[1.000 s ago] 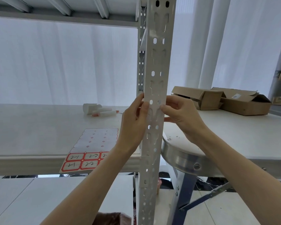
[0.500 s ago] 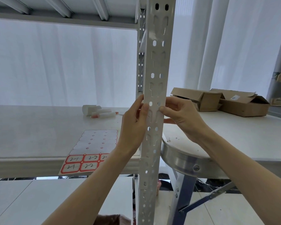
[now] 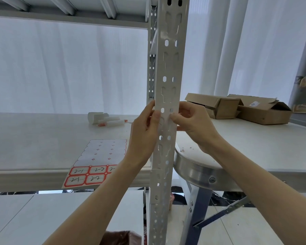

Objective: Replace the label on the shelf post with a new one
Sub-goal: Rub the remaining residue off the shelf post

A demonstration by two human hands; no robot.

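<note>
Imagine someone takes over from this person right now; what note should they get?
Left hand: grips the shelf post, thumb pressed on its front.
Right hand: pinches the post's right edge at the same height.
Label sheet: on the shelf left of the post, upper rows peeled, red-bordered labels remaining at its near end.
Done: unclear; any label between the thumbs is too faint to confirm.
Left: probably check there, then peel or press.

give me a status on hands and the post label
Left hand grips shelf post, thumb on front. Right hand pinches at its right edge. Label too faint to make out. Label sheet aside on shelf.
</note>
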